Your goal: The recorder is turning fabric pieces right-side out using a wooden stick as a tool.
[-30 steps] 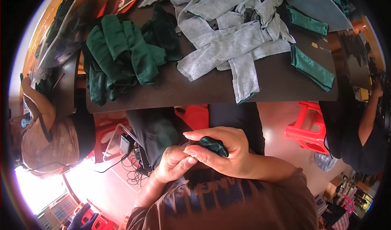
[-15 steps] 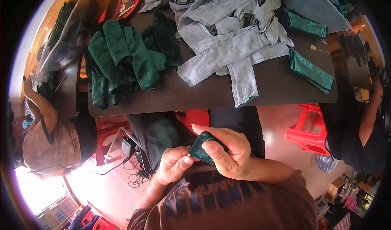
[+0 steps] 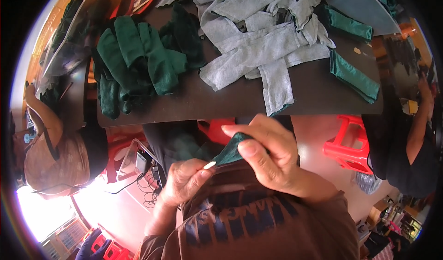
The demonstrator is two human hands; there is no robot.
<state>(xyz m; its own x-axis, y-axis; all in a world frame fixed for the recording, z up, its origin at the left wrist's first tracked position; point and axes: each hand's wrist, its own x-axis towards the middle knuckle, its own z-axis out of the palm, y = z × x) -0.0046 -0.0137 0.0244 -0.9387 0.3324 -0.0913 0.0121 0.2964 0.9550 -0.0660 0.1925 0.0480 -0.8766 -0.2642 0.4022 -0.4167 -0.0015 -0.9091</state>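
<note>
Green velvety cloth [image 3: 227,151], one small piece, is drawn out between the two hands on the person's side of the worktop [image 3: 194,108], its long axis slanting from lower left to upper right. Its narrow lower-left end is pinched in the left hand [image 3: 187,179], a tight finger-and-thumb grip (the pale sliver [image 3: 210,165] there may be a nail; I cannot tell); the right hand [image 3: 272,156] holds the broader end, thumb pressed against bent fingers. Both touch it, so neither is nearer. Farther out lie one green pile [image 3: 161,71] and one grey heap [image 3: 260,57], layers too overlapped to count, then two folded green strips [image 3: 354,78] at right.
</note>
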